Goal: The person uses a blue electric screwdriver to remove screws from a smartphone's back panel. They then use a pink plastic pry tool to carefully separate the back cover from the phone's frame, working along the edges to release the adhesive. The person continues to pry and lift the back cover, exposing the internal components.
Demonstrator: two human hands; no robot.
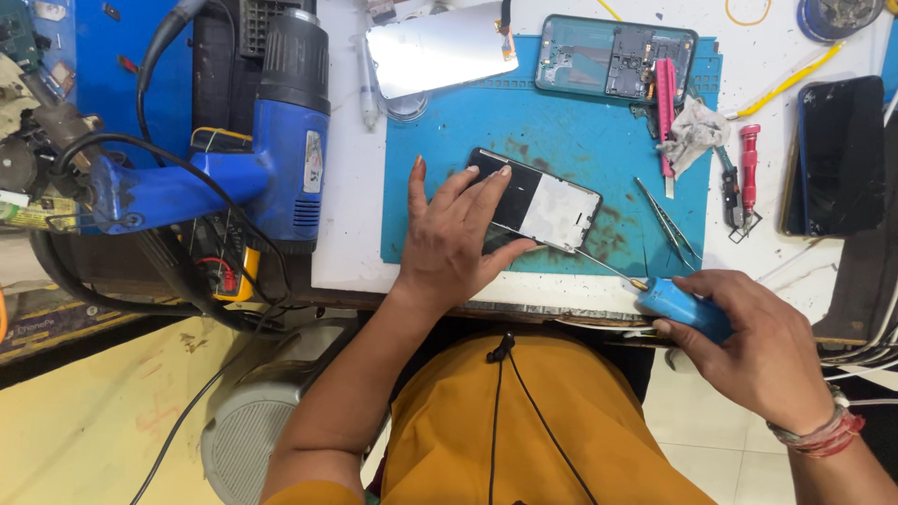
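Observation:
My left hand point(456, 234) presses down on a phone point(552, 208) that lies flat on the blue work mat point(561, 131); its fingers cover the phone's left end. My right hand point(762, 341) grips a blue-handled tool point(683, 304) at the table's front edge. The tool's thin metal tip point(603, 265) reaches the phone's lower right corner. I cannot tell whether the tip is under the panel.
A blue heat gun point(281, 140) rests at the left. A silvery panel point(440, 47) and an opened teal phone body point(613, 56) lie at the mat's far edge. Tweezers point(669, 220), a pink tool point(665, 103), a red screwdriver point(748, 164) and a dark phone point(842, 154) sit right.

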